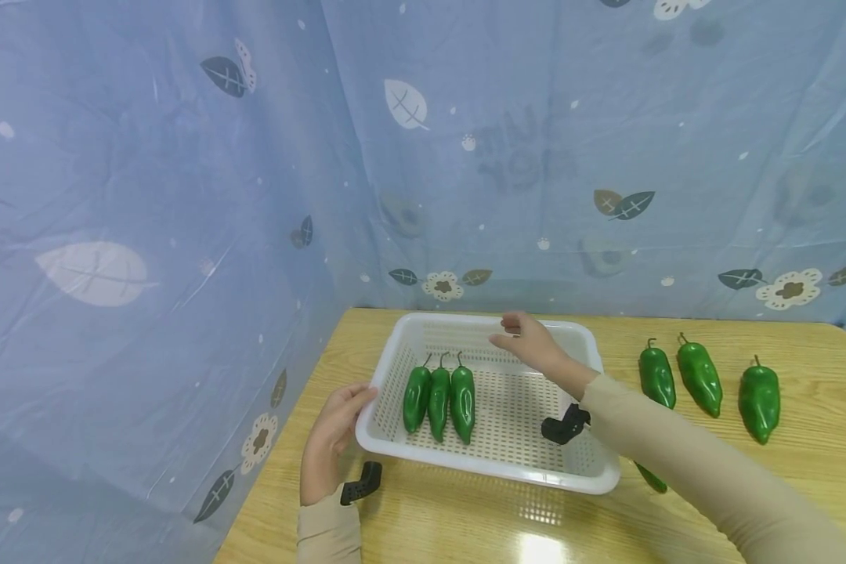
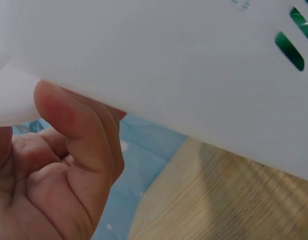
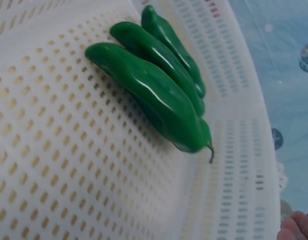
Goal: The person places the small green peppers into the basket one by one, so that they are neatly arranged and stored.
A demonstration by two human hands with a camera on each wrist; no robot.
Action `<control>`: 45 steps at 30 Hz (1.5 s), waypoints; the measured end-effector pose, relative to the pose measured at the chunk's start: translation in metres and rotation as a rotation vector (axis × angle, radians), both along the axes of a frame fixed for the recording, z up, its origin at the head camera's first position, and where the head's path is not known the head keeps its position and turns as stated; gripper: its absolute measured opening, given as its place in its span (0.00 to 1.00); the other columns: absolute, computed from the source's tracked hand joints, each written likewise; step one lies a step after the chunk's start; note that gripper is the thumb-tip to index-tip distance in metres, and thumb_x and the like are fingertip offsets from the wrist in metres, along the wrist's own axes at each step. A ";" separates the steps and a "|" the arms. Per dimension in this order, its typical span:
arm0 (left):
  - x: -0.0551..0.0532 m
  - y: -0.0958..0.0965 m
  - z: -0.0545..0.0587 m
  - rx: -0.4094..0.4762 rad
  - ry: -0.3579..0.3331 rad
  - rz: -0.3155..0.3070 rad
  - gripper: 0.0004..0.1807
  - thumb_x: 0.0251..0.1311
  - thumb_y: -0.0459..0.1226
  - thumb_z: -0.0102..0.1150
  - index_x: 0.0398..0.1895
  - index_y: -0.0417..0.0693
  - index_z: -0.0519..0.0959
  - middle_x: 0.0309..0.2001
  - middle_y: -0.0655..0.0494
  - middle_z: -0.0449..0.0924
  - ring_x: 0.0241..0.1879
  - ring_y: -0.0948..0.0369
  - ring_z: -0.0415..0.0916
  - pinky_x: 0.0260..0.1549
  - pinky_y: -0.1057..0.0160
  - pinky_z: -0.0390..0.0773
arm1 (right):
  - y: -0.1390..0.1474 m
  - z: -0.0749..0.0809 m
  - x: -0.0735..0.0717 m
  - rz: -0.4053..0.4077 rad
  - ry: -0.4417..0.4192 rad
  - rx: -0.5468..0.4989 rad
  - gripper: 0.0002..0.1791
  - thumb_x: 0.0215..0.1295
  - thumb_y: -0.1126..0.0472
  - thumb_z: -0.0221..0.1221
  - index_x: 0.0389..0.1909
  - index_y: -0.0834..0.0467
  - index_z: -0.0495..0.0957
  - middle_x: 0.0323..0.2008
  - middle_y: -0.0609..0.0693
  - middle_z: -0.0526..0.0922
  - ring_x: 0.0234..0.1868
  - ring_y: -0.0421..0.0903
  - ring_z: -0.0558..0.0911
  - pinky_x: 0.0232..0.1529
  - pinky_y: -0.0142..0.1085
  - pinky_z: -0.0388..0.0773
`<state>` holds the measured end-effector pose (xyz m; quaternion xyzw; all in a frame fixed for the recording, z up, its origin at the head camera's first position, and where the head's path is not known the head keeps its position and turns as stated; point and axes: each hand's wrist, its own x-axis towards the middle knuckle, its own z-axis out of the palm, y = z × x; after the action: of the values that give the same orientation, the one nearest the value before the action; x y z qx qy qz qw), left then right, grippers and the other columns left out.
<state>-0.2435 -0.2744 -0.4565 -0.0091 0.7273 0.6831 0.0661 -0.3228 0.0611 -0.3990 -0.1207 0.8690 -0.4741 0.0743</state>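
Note:
A white perforated plastic basket (image 1: 522,468) sits on the wooden table, seen from above in the head view. Three green peppers (image 1: 439,399) lie side by side in its left part, stems pointing to the far side. My left hand (image 1: 337,419) grips the basket's left rim; in the left wrist view its bent fingers (image 2: 76,117) reach up under the white edge. Over the basket's far side hovers my right hand (image 1: 533,342), fingers loosely bent and nothing in them. The right wrist view shows the three peppers (image 3: 154,95) close up, with right fingertips (image 3: 296,227) at the lower corner.
Right of the basket, several more green peppers (image 1: 759,399) lie on the wooden table (image 1: 818,478). One pepper (image 1: 651,476) is partly covered by the right sleeve (image 1: 684,454). A blue patterned curtain (image 1: 571,157) hangs behind and along the left side of the table.

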 end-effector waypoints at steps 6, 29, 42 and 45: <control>0.000 0.001 0.000 -0.008 -0.005 0.015 0.23 0.67 0.40 0.50 0.57 0.30 0.71 0.51 0.35 0.78 0.47 0.49 0.81 0.43 0.55 0.82 | 0.023 0.010 0.001 -0.010 0.012 -0.031 0.38 0.68 0.50 0.54 0.70 0.66 0.53 0.68 0.65 0.60 0.69 0.61 0.60 0.65 0.54 0.63; -0.001 -0.001 -0.003 -0.004 -0.003 -0.008 0.24 0.69 0.40 0.49 0.59 0.30 0.69 0.53 0.33 0.77 0.47 0.48 0.81 0.42 0.54 0.82 | 0.126 0.024 0.022 -0.111 0.098 -0.153 0.42 0.69 0.45 0.51 0.72 0.65 0.46 0.69 0.68 0.55 0.69 0.64 0.56 0.64 0.57 0.60; -0.001 -0.001 -0.002 -0.011 0.007 -0.020 0.24 0.69 0.40 0.49 0.60 0.30 0.69 0.53 0.33 0.76 0.48 0.47 0.81 0.43 0.54 0.82 | 0.197 -0.004 0.032 -0.223 0.099 0.012 0.43 0.71 0.42 0.45 0.72 0.69 0.44 0.67 0.72 0.55 0.65 0.67 0.58 0.56 0.49 0.69; -0.001 -0.002 -0.002 -0.012 0.012 -0.030 0.24 0.69 0.40 0.49 0.60 0.30 0.68 0.54 0.32 0.76 0.48 0.46 0.80 0.43 0.54 0.82 | 0.213 -0.013 0.034 -0.261 0.082 0.024 0.44 0.70 0.41 0.45 0.72 0.68 0.43 0.68 0.72 0.54 0.65 0.66 0.58 0.57 0.49 0.69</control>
<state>-0.2443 -0.2761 -0.4585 0.0056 0.7318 0.6777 0.0718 -0.2889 0.2746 -0.4121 -0.0252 0.8852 -0.4640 -0.0220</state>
